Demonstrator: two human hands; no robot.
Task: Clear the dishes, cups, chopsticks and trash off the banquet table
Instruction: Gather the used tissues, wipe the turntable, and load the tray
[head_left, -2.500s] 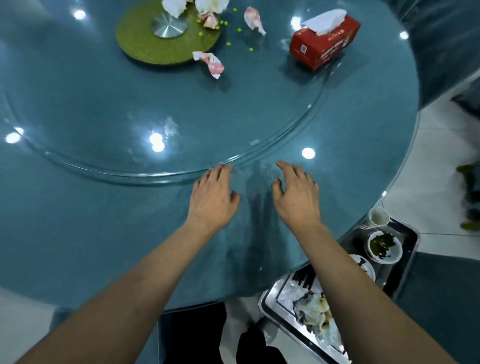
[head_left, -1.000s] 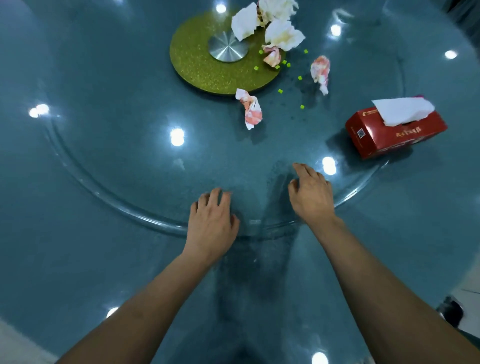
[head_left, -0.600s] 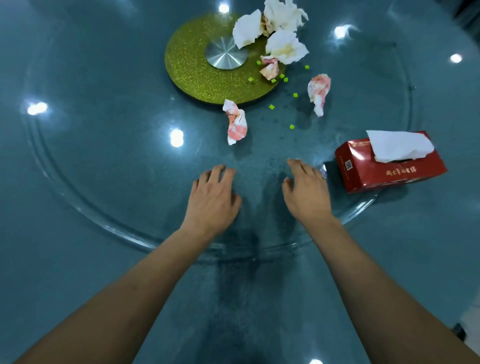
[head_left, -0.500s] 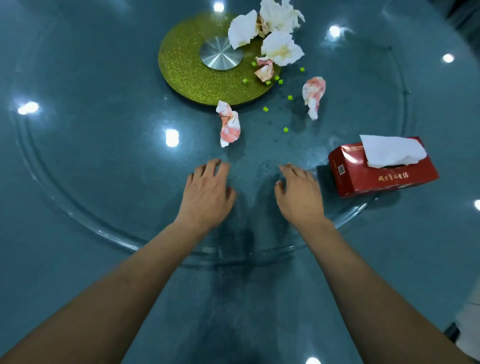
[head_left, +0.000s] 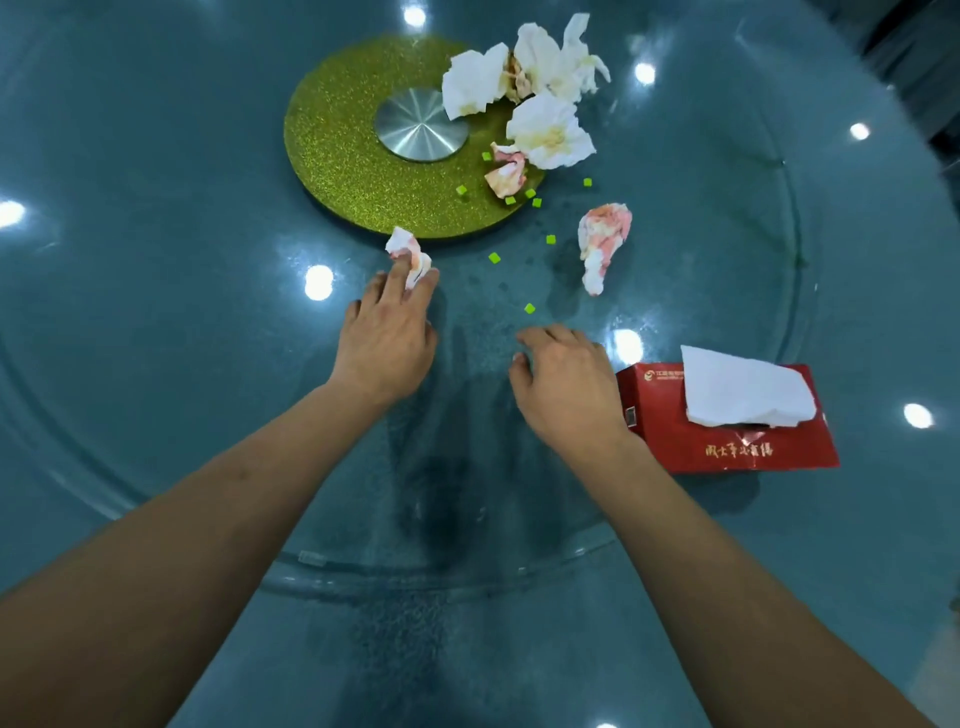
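Glass turntable (head_left: 156, 364): left hand (head_left: 387, 340) fingertips pinch the stained napkin (head_left: 409, 255) just ahead; right hand (head_left: 566, 387) (loosely spread, empty) sits farther back.

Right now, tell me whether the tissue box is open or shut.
Open: a white tissue sticks up out of the top of the red tissue box.

Red tissue box (head_left: 727, 426), gold-glitter disc (head_left: 353, 156), pink-stained napkin (head_left: 602, 244).
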